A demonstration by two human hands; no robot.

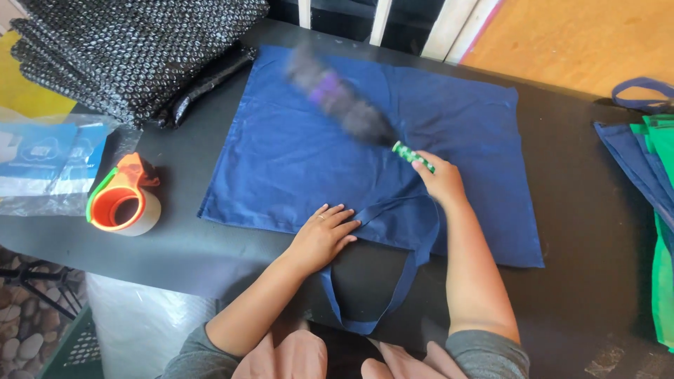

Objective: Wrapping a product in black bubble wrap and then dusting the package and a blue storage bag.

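Blue bag [295, 151] flat on black table [196, 245]; left hand [323, 235] spread, pressing bag edge; right hand [442, 179] gripping duster [344, 105], blurred mid-sweep; judged brushing step; next sweep needs steady hold-down.

Grey sleeves pushed up above the elbows, bare forearms, a thin ring on the left hand [321, 236]

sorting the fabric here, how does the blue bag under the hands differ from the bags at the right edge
The blue bag lies spread flat and alone; the bags at the right edge are stacked. It is wholly blue; that stack mixes blue and green. It lies fully in view; the stack is cut off. Both rest on the dark table.
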